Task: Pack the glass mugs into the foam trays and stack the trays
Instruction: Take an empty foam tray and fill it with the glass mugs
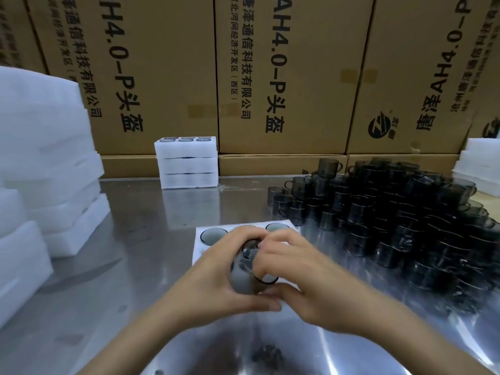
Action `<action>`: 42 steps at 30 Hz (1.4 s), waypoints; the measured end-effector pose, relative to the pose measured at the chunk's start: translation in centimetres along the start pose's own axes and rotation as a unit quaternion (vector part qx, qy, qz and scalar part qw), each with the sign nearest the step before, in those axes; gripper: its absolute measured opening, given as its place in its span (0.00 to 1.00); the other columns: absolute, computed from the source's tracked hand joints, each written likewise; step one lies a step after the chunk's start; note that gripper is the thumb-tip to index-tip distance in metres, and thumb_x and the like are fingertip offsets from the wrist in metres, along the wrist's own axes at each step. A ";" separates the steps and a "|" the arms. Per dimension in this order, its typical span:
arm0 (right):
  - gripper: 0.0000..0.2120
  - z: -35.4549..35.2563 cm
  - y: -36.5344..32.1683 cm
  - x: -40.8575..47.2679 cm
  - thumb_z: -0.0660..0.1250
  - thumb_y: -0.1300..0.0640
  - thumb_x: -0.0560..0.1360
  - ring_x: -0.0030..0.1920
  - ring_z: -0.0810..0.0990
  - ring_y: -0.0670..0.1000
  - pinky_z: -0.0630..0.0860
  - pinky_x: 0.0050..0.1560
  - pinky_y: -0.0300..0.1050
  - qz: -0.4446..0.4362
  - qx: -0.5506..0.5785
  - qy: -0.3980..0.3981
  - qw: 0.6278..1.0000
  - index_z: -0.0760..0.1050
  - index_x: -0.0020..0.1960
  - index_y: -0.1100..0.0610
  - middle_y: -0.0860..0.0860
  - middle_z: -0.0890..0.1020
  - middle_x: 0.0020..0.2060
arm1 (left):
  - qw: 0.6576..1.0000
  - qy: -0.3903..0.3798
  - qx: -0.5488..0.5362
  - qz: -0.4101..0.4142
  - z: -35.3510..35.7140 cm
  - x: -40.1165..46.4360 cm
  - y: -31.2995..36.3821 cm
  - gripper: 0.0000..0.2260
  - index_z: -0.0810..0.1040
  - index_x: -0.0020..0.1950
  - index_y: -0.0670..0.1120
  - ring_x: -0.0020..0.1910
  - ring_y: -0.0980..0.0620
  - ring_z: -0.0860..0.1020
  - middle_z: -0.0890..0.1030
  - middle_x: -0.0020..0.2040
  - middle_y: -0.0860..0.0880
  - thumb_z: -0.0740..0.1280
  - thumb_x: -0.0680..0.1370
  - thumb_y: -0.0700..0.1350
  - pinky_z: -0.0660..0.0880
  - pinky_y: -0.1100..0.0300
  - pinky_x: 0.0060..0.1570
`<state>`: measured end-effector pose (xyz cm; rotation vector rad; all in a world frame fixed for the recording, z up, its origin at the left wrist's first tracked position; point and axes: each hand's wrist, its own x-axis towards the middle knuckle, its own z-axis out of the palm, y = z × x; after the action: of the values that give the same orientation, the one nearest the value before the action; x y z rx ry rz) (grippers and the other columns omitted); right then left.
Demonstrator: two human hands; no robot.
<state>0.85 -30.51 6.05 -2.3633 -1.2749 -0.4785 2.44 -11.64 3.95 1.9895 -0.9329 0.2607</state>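
A white foam tray (199, 246) lies on the steel table in front of me, with grey glass mugs seated in its far row of holes (213, 235). Over its near part, both hands hold smoky glass mugs (244, 277). My left hand (216, 277) curls round one from the left. My right hand (295, 269) grips another by its dark rim from the right. How many mugs sit between the hands is hard to tell. A big heap of loose dark mugs (392, 220) fills the right of the table.
A stack of three filled foam trays (186, 163) stands at the back of the steel table (151, 253). Piles of empty foam trays (40, 163) rise at the left, more foam (479, 163) at far right. Cardboard cartons (284, 77) wall the back.
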 end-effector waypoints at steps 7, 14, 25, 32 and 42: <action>0.18 1.3 0.1 -1.0 0.66 0.56 0.71 0.61 0.74 0.41 0.74 0.55 0.38 0.206 0.367 0.154 0.894 0.72 0.59 0.43 0.38 0.73 0.60 | 0.982 0.188 0.012 -0.015 3.0 1.4 -0.2 0.34 0.68 0.63 0.61 0.58 0.60 0.72 0.69 0.59 0.58 0.76 0.60 0.59 0.69 0.72 0.54; 0.20 2.3 1.9 -0.3 0.74 0.63 0.69 0.53 0.79 0.39 0.75 0.49 0.32 0.240 0.307 0.294 0.873 0.77 0.57 0.49 0.39 0.81 0.50 | 0.992 0.114 0.018 -0.040 5.9 3.3 -1.3 0.54 0.35 0.69 0.68 0.71 0.68 0.55 0.50 0.68 0.69 0.78 0.65 0.51 0.60 0.73 0.65; 0.19 3.1 7.4 -0.8 0.76 0.59 0.68 0.53 0.79 0.43 0.76 0.57 0.44 0.343 0.230 0.239 0.879 0.75 0.54 0.43 0.42 0.81 0.51 | 0.969 0.044 0.220 -0.106 3.7 1.2 -4.5 0.50 0.28 0.66 0.64 0.73 0.62 0.53 0.52 0.74 0.64 0.71 0.70 0.61 0.50 0.74 0.63; 0.21 3.4 7.6 -1.4 0.76 0.52 0.66 0.51 0.78 0.39 0.73 0.54 0.36 0.349 0.129 0.177 0.911 0.75 0.57 0.42 0.37 0.80 0.49 | 0.944 0.046 0.321 -0.057 4.3 0.7 -5.3 0.47 0.28 0.70 0.59 0.74 0.60 0.51 0.51 0.76 0.60 0.65 0.71 0.67 0.46 0.72 0.66; 0.25 2.6 7.5 -4.8 0.56 0.36 0.75 0.74 0.46 0.35 0.47 0.72 0.39 0.215 0.057 0.080 0.972 0.58 0.71 0.34 0.27 0.52 0.72 | 0.956 -0.102 0.276 -0.016 3.2 2.9 -3.8 0.41 0.34 0.74 0.59 0.72 0.69 0.35 0.36 0.74 0.64 0.60 0.74 0.67 0.38 0.71 0.69</action>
<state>4.99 -36.26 0.06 -2.3559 -0.6696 -0.4324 6.55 -14.46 1.16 2.5816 -1.0356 0.3283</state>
